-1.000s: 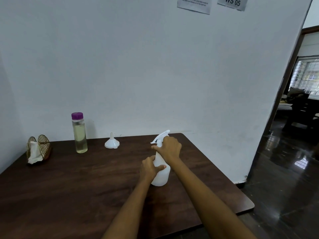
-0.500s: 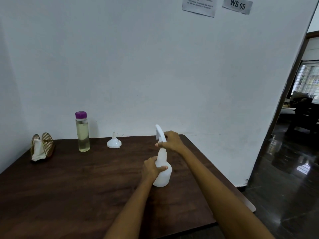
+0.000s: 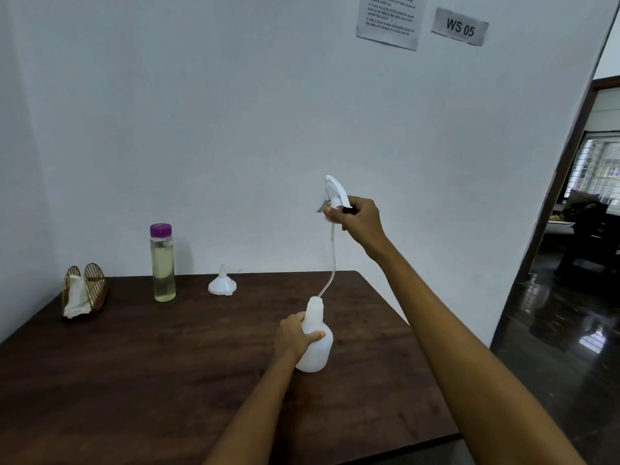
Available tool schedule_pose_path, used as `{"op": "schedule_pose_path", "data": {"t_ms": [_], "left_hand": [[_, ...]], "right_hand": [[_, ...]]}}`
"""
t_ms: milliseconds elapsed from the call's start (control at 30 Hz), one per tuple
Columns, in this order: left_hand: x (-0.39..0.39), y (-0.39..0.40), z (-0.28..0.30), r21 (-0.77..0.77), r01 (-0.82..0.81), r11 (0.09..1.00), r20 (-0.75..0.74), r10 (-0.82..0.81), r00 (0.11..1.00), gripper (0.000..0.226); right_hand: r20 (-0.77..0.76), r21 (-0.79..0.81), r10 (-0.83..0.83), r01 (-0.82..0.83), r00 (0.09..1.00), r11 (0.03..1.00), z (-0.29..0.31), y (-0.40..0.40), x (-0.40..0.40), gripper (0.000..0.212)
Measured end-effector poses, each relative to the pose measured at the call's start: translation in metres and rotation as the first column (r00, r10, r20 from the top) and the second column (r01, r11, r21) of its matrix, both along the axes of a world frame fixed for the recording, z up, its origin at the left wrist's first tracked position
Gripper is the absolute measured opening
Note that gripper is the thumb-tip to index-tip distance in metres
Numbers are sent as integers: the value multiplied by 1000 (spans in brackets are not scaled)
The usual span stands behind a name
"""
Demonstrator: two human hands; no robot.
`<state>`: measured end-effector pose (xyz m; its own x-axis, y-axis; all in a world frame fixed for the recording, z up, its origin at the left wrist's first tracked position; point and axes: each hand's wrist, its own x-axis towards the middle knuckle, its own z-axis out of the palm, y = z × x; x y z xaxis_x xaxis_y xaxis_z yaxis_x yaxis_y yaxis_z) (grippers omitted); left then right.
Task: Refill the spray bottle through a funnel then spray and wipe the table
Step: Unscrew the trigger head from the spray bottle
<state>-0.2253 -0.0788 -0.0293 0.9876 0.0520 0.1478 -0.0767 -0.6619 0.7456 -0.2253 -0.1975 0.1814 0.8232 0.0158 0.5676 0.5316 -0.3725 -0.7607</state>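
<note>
1. Pinching the sprayer (image 3: 336, 195) in your right hand (image 3: 359, 220), your fingers are curled tight around its collar; its tube (image 3: 332, 263) hangs down and the tip looks barely clear of the neck, or just inside it. Swing sideways too soon and the tube may catch the rim.
2. Your left hand (image 3: 294, 337) wraps the bottle (image 3: 315, 344), thumb across the front, steadying it upright on the table (image 3: 167, 364). Loosen that grip and a snagged tube could tip it.
3. The tube may drip on the wood as you carry the sprayer off; lay it where it won't roll.
4. The funnel (image 3: 222, 284) sits upside down near the wall, apart from the bottle. It needs flipping, and seated loosely it could wobble.
5. The capped flask (image 3: 162, 263) of yellowish liquid stands left of the funnel. Pouring fast could overflow the funnel.
6. The cloth (image 3: 76, 297) sits in its holder (image 3: 92, 280) at far left, a long reach.
</note>
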Motion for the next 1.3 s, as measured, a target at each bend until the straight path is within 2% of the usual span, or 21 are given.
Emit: {"op": "schedule_pose_path", "data": {"t_ms": [133, 267, 367, 767, 1033, 1133, 1300], "left_hand": [[0, 1, 0, -8, 2, 1000, 8, -2, 1000, 66], [1, 2, 3, -43, 4, 999, -9, -5, 1000, 67], [0, 2, 3, -48, 4, 999, -12, -4, 1000, 67], [7, 1, -3, -32, -13, 999, -7, 13, 1000, 68], [8, 2, -4, -45, -2, 999, -4, 2, 1000, 68], [8, 2, -4, -32, -5, 999, 3, 5, 1000, 68], [8, 1, -5, -22, 1, 1000, 15, -1, 1000, 65]], "right_hand": [[9, -199, 50, -47, 999, 979, 7, -6, -8, 15], [48, -481, 122, -84, 991, 873, 6, 6, -28, 10], [111, -566, 164, -74, 980, 821, 5, 18, -37, 17], [277, -728, 221, 55, 935, 683, 4, 34, -62, 22], [271, -764, 216, 73, 938, 641, 1, 36, -69, 18], [247, -779, 231, 51, 941, 625, -4, 40, -72, 25], [229, -773, 214, 44, 950, 632, -8, 38, -73, 25]]}}
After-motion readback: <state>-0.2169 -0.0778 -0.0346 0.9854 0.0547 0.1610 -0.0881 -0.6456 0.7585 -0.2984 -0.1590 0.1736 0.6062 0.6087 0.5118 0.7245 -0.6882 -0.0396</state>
